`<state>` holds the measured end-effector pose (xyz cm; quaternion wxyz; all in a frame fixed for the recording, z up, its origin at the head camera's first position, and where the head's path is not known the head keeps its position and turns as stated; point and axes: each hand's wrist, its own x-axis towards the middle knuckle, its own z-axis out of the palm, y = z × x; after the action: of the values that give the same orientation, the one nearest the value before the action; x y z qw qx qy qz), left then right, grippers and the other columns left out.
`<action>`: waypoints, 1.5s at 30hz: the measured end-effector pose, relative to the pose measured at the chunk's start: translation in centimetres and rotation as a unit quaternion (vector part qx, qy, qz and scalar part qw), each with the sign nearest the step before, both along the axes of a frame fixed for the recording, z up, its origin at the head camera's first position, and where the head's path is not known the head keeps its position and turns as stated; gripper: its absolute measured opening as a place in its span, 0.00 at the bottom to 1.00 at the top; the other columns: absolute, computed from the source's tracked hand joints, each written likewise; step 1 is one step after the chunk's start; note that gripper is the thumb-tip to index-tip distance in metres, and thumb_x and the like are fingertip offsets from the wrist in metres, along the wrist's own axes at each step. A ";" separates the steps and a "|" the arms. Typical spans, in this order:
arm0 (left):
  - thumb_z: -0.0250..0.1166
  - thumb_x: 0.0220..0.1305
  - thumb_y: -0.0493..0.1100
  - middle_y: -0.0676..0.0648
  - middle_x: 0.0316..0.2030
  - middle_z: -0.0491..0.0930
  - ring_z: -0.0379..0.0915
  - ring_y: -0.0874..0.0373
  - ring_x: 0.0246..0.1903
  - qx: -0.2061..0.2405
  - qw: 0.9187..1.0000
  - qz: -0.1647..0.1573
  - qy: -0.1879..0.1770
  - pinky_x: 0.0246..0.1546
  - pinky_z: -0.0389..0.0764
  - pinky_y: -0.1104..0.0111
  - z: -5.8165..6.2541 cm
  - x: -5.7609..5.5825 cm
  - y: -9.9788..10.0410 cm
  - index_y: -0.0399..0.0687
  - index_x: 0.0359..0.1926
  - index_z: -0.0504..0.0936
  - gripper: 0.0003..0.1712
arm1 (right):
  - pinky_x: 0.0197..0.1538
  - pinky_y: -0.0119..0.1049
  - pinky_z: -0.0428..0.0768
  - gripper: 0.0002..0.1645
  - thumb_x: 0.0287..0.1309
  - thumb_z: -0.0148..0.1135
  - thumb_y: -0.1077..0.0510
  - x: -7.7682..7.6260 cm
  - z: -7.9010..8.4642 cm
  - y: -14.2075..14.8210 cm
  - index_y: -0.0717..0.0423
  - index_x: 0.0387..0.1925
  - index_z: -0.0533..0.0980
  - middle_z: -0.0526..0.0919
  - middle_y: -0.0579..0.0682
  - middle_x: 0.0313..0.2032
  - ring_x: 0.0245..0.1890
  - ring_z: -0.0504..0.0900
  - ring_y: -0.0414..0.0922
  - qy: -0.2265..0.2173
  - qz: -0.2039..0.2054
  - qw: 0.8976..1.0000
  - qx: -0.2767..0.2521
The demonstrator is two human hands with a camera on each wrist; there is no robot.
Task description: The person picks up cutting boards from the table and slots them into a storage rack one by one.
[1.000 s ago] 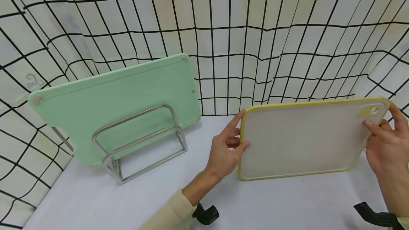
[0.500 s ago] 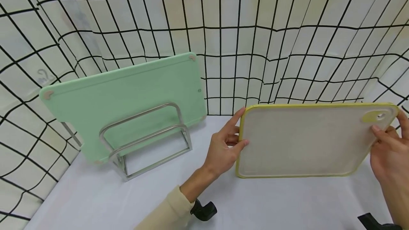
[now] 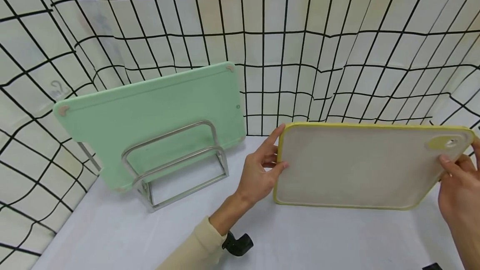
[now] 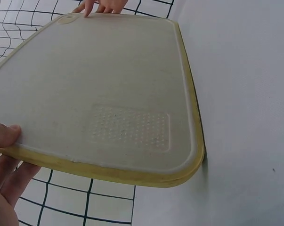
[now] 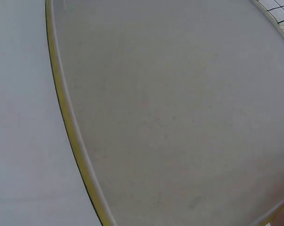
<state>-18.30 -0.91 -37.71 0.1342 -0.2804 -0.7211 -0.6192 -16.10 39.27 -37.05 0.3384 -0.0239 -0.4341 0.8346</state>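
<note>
Both hands hold a greyish-white cutting board [image 3: 356,166] with a yellow rim, tilted up at the right of the head view. My left hand [image 3: 258,174] grips its left end, thumb on the near face and fingers behind. At the opposite end, my right hand [image 3: 459,191] pinches the board just below a yellow oval with a small hole; part of this hand is cut off by the frame. A bumpy textured patch shows on the board [image 4: 130,127] in the left wrist view. In the right wrist view the board fills most of the picture.
A green cutting board [image 3: 168,116] with pinkish corners leans in a wire metal rack [image 3: 187,195] on the left. The white table [image 3: 318,241] lies below. Black wire grid [image 3: 300,32] stands against white walls behind and at the sides.
The right end of the yellow-rimmed board has come down, so the board now slants slightly down to the right. Both hands keep their hold. The head view has shifted a little left.
</note>
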 end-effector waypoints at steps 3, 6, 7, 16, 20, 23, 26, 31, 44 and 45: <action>0.71 0.61 0.26 0.43 0.44 0.88 0.90 0.52 0.38 0.001 1.000 0.006 0.002 0.39 0.88 0.67 0.1 -0.3 -0.4 0.65 0.79 0.65 0.51 | 0.78 0.35 0.48 0.40 0.65 0.52 0.81 0.3 -0.1 -0.2 0.51 0.74 0.70 0.76 0.53 0.64 0.64 0.71 0.45 -0.013 -0.006 0.999 0.031; 0.71 0.61 0.26 0.43 0.44 0.88 0.90 0.53 0.38 -0.002 1.000 0.013 -0.001 0.39 0.88 0.67 0.3 -0.6 -0.8 0.66 0.79 0.64 0.51 | 0.73 0.33 0.56 0.40 0.66 0.52 0.81 0.7 -0.1 -0.5 0.52 0.74 0.69 0.79 0.53 0.60 0.59 0.72 0.45 -0.029 -0.008 0.998 0.055; 0.71 0.61 0.27 0.43 0.44 0.88 0.89 0.53 0.38 -0.003 1.000 0.016 -0.002 0.39 0.88 0.67 0.3 -0.8 -1.0 0.67 0.79 0.64 0.51 | 0.71 0.32 0.58 0.40 0.66 0.52 0.81 0.9 -0.1 -0.6 0.52 0.74 0.69 0.80 0.53 0.59 0.58 0.73 0.45 -0.034 -0.009 0.997 0.065; 0.68 0.61 0.25 0.42 0.46 0.87 0.88 0.51 0.38 -0.006 1.000 0.023 0.020 0.39 0.87 0.67 0.6 -1.5 -1.6 0.64 0.79 0.66 0.50 | 0.59 0.31 0.71 0.40 0.65 0.48 0.84 1.6 -0.1 -1.1 0.57 0.75 0.67 0.82 0.57 0.59 0.55 0.78 0.46 0.002 0.023 0.996 0.088; 0.67 0.63 0.26 0.42 0.45 0.86 0.88 0.52 0.38 -0.021 0.999 0.025 0.016 0.39 0.87 0.68 1.0 -1.5 -1.5 0.64 0.78 0.65 0.48 | 0.67 0.29 0.70 0.46 0.63 0.51 0.84 1.5 0.0 -1.6 0.50 0.76 0.64 0.77 0.55 0.65 0.63 0.75 0.47 -0.021 0.005 0.992 0.126; 0.69 0.64 0.30 0.43 0.45 0.86 0.87 0.54 0.37 -0.044 0.998 0.035 0.024 0.37 0.86 0.69 1.6 -1.6 -1.3 0.64 0.76 0.64 0.45 | 0.66 0.29 0.70 0.50 0.59 0.53 0.87 1.5 0.0 -2.2 0.49 0.76 0.62 0.76 0.55 0.65 0.64 0.75 0.48 -0.021 -0.008 0.989 0.145; 0.71 0.64 0.33 0.43 0.47 0.86 0.86 0.54 0.36 -0.072 0.995 0.056 0.045 0.35 0.85 0.70 2.4 -1.5 -1.1 0.63 0.74 0.64 0.43 | 0.64 0.31 0.71 0.53 0.55 0.53 0.89 1.4 0.2 -2.8 0.49 0.76 0.62 0.77 0.57 0.63 0.62 0.76 0.48 -0.012 -0.012 0.989 0.144; 0.73 0.64 0.35 0.45 0.51 0.85 0.85 0.55 0.38 -0.094 0.989 0.092 0.066 0.35 0.85 0.71 2.6 -1.3 -0.6 0.64 0.75 0.65 0.43 | 0.65 0.30 0.71 0.55 0.53 0.56 0.89 1.3 0.4 -3.2 0.47 0.75 0.62 0.76 0.54 0.63 0.63 0.77 0.47 -0.025 -0.028 0.988 0.148; 0.75 0.58 0.29 0.45 0.56 0.82 0.84 0.53 0.41 -0.051 0.990 0.097 0.083 0.33 0.85 0.70 2.2 -2.1 -0.8 0.60 0.73 0.67 0.47 | 0.55 0.29 0.83 0.56 0.43 0.56 0.95 0.7 0.7 -4.5 0.53 0.70 0.68 0.78 0.59 0.60 0.59 0.81 0.50 0.026 -0.026 0.997 0.071; 0.75 0.57 0.29 0.44 0.55 0.83 0.84 0.52 0.40 -0.047 0.990 0.098 0.085 0.34 0.85 0.70 2.3 -2.2 -0.9 0.59 0.73 0.67 0.47 | 0.55 0.28 0.84 0.56 0.43 0.56 0.95 0.6 0.8 -4.6 0.53 0.71 0.68 0.78 0.59 0.60 0.60 0.80 0.50 0.025 -0.026 0.997 0.074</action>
<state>-20.51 -1.84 -35.41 0.2416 -0.2655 -0.7596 -0.5423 -15.54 34.68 -36.23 0.3717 0.0102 -0.4850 0.7915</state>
